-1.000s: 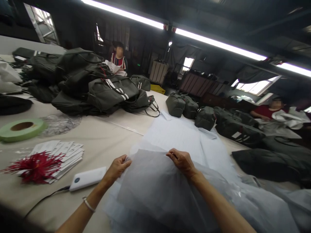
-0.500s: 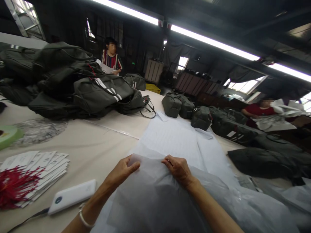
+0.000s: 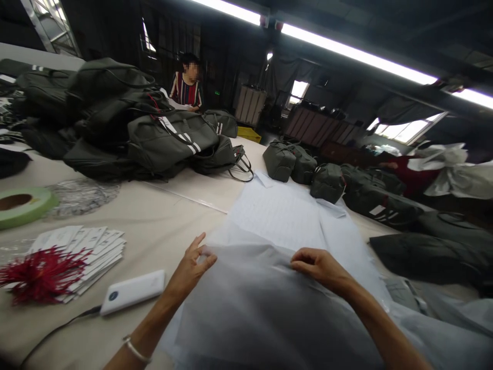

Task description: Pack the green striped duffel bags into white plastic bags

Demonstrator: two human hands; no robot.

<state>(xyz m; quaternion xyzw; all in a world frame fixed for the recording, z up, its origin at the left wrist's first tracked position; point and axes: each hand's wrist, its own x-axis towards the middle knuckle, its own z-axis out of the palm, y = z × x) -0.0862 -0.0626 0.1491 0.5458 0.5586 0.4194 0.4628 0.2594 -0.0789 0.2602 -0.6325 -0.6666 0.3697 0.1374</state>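
left hand (image 3: pixel 190 267): thumb and forefinger pinch the translucent sheet (image 3: pixel 254 298) at its far edge. right hand (image 3: pixel 318 264): fingertips pinch the same edge. the sheet spans between both hands. white device (image 3: pixel 133 292): positioned left of the left hand.

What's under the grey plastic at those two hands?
Past the far edge of the grey plastic, pale sheets lie on the table. Whatever is directly beneath the plastic is covered, so I can't tell.
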